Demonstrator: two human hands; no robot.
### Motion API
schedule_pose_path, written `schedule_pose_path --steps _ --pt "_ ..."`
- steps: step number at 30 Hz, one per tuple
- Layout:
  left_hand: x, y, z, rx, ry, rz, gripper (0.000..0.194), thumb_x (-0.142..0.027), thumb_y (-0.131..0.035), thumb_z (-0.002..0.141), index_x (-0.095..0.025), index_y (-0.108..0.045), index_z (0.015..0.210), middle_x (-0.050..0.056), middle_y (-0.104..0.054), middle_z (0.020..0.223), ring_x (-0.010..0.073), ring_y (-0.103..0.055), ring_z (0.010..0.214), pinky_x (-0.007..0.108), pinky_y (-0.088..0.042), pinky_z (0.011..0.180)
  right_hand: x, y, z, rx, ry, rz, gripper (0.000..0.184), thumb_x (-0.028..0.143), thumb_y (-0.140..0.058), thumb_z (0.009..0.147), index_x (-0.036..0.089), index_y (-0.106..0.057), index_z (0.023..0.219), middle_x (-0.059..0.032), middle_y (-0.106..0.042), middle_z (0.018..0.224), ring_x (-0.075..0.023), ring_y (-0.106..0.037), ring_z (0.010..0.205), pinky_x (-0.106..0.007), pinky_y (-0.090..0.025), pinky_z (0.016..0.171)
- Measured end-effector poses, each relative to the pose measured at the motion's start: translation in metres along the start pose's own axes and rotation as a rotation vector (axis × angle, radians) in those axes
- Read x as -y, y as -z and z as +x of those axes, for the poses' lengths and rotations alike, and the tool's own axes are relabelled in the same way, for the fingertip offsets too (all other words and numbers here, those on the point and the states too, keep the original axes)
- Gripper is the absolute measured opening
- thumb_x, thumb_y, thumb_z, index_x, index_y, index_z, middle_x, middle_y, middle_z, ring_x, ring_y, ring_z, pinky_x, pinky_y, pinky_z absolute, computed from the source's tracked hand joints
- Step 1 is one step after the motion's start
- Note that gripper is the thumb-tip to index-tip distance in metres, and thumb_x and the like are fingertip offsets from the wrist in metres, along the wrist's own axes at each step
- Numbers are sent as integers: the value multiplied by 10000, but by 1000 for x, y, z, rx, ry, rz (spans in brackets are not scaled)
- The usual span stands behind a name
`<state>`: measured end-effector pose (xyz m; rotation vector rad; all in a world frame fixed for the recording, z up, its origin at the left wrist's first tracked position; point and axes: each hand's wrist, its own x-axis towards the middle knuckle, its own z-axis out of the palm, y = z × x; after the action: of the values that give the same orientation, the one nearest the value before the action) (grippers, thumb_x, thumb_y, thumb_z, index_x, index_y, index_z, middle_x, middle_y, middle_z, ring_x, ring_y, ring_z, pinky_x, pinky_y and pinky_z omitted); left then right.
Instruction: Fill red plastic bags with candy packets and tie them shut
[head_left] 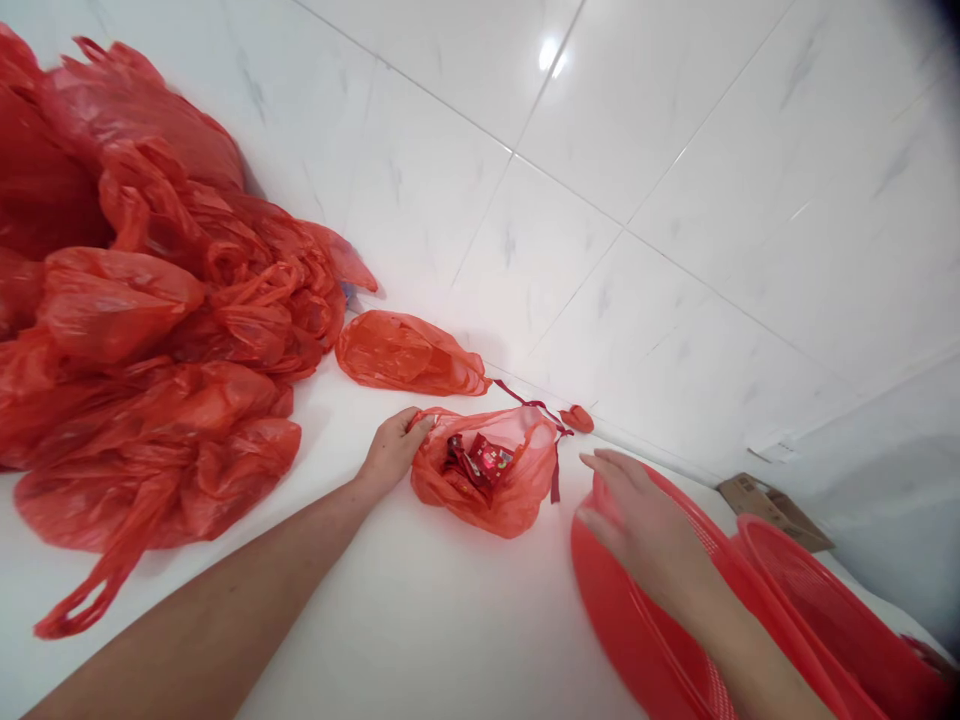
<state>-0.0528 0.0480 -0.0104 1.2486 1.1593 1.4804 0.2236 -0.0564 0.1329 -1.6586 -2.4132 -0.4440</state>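
Red bag [517,500] on worktop [450,620] between hands, red packets [491,460] inside, mouth open: apparently part-done; left hand [394,445] fingers pinching rim; right hand [645,520] fingers spread near red basket [611,600]; bulging bag heap [187,330] seemingly done

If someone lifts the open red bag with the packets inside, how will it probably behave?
The open bag should be floppy, since its thin film wrinkles. It is probably light, as few packets show inside. With the left hand gripping one edge only, it may tip when lifted.
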Motion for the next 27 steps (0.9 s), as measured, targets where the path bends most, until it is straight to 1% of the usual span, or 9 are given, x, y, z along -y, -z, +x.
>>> schedule_pose_path --steps 2,5,8,12,15,18,21,24,27 --pt "0 0 0 0 -5 7 319 -487 -513 780 -185 -512 675 -38 -490 602 125 -447 569 227 -342 516 -12 -8 -34 2 -49 -29 514 391 -476 850 239 -391 1334 -104 -440 1369 -285 -441 1246 -446 -481 926" --pt "0 0 0 -2 -11 10 323 -492 -517 779 -182 -527 688 -35 -504 609 126 -456 573 230 -351 521 -29 -24 -89 30 -157 -36 598 458 -500 816 239 -383 1360 -125 -479 1349 -323 -508 1185 -485 -516 873" --pt "0 0 0 -7 -13 43 328 -496 -525 775 -179 -548 692 -33 -525 610 125 -460 569 229 -350 523 -36 -40 -136 88 -281 -5 673 494 -529 764 384 -317 1393 -54 -601 1225 -335 -602 1056 -494 -568 778" --pt "-1 1 1 1 7 70 343 -516 -526 776 -183 -543 696 -35 -536 603 125 -465 559 226 -348 518 -22 -52 -167 172 -375 83 803 439 -536 740 590 -42 1355 71 -630 1165 -318 -646 961 -472 -600 663" --pt "-2 2 1 7 12 119 351 -527 -520 780 -186 -539 696 -30 -545 606 133 -479 571 227 -358 526 -5 -56 -167 205 -300 127 831 334 -499 750 587 19 1349 89 -634 1157 -297 -663 927 -431 -605 631" --pt "-3 3 1 -6 6 159 360 -537 -508 782 -187 -556 710 -20 -556 622 141 -492 592 231 -376 544 2 -58 -155 155 -238 81 813 258 -438 748 534 -16 1387 47 -674 1082 -299 -680 868 -419 -602 581" --pt "-3 3 1 -4 11 167 370 -546 -506 775 -184 -570 728 -13 -563 632 147 -497 594 234 -385 541 -1 -57 -137 121 -210 -32 722 172 -388 752 448 -223 1398 -16 -703 957 -288 -684 729 -408 -571 508" --pt "-3 3 2 5 9 142 362 -541 -516 768 -185 -576 739 -14 -568 638 148 -500 599 232 -392 543 -12 -49 -115 175 -226 -112 547 100 -340 776 292 -473 1270 -51 -691 798 -244 -650 601 -343 -497 446" --pt "-5 3 1 7 17 141 345 -533 -529 763 -192 -579 733 -21 -563 623 148 -495 595 231 -391 547 -28 -42 -90 232 -253 -137 413 136 -328 831 222 -514 1190 -37 -652 690 -214 -613 556 -286 -408 422"
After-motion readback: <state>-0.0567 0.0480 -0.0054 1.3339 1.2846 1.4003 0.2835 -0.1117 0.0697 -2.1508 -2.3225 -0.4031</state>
